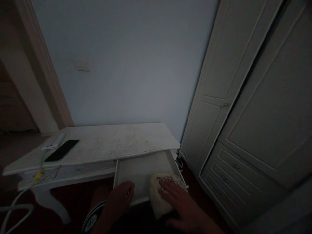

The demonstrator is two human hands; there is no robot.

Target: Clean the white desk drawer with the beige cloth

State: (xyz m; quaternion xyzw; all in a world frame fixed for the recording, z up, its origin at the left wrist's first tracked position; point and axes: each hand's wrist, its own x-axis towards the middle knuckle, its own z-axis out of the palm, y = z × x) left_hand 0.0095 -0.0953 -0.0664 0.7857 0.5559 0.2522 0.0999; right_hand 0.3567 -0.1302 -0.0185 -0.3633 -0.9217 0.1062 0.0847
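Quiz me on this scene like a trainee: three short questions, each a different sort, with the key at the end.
1. Which hand rests on the pale, patterned cloth item? A) left B) right C) neither
2. True or false: the drawer is pulled open.
3. Fill in, left or right: the phone lies near the ____ end of the white table.

Key: 1. B, the right hand; 2. true; 3. left.

Phone (62, 150) left of drawer (143, 169)
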